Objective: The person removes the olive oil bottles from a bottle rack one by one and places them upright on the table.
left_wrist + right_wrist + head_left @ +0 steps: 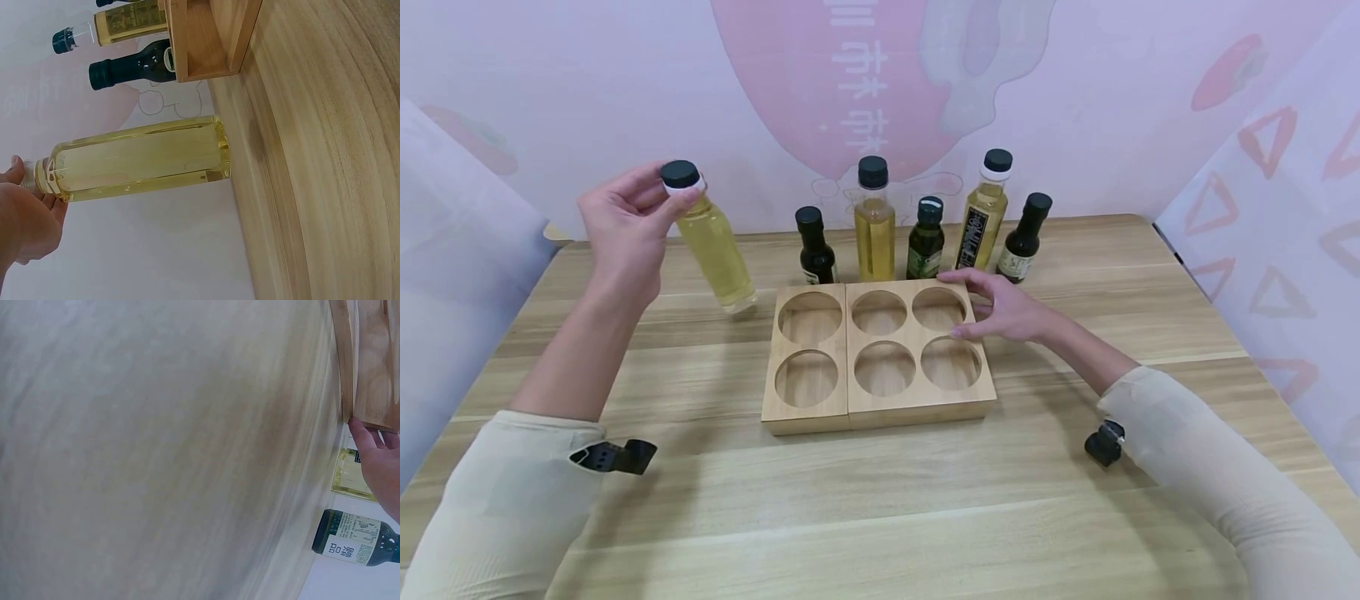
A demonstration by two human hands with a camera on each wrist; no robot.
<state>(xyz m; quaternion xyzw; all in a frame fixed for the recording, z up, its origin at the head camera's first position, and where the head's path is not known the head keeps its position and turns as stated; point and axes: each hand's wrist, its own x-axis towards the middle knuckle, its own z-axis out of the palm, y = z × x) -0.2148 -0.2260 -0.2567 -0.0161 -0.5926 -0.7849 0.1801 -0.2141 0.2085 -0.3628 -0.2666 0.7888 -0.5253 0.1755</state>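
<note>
My left hand [632,221] grips a clear bottle of yellow oil [717,254] by its neck, just under the dark cap. The bottle leans with its base toward the wooden holder; in the left wrist view the oil bottle [140,159] shows its full length, without a label on the visible side. At the middle of the table sits a wooden bottle holder [847,367] with several round holes, made of two blocks side by side. My right hand [1003,308] holds its far right corner, thumb at the right edge and fingers by the back edge.
Behind the holder stand a small dark bottle [817,250], a yellow oil bottle [875,237], a short green bottle [926,242], a black-labelled oil bottle [981,218] and a dark bottle with a pale label [1022,242]. A printed backdrop [625,83] rises past the table's far edge.
</note>
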